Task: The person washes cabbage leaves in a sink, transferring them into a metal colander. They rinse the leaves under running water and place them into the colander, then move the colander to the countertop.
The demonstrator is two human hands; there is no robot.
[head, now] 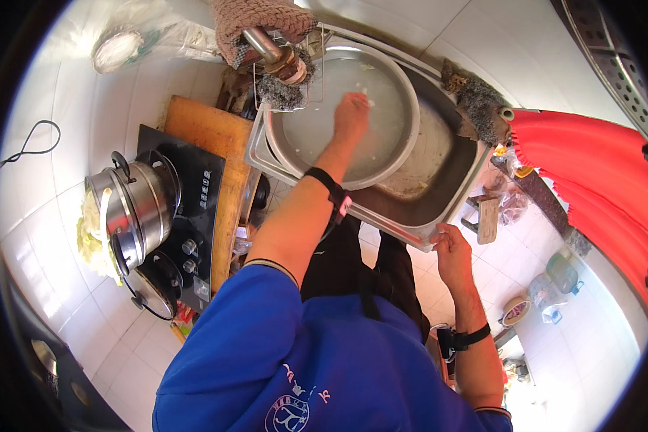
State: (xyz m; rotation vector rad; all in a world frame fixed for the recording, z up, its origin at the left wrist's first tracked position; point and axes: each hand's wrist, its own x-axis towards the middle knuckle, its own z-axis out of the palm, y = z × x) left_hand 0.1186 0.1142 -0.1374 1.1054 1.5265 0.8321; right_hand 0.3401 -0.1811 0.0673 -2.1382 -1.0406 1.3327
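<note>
Above the water in a large round metal basin (407, 151), my left hand (352, 110) is curled into a fist. Whether anything is inside its fingers is hidden. Small pale scraps float in the cloudy water around it. The basin rests in a stainless steel sink (453, 181), over its left part. At the sink's near right corner, my right hand (452, 251) has its thumb and fingers closed on the metal rim (424, 240).
A faucet (264, 46) draped with a brown cloth (237, 27) juts over the basin, beside a wire rack (322, 65) with steel scourers. Left is a black cooktop (208, 167) with a steel pot (151, 200). A red curtain (588, 156) hangs right; plastic bottles (561, 272) stand below.
</note>
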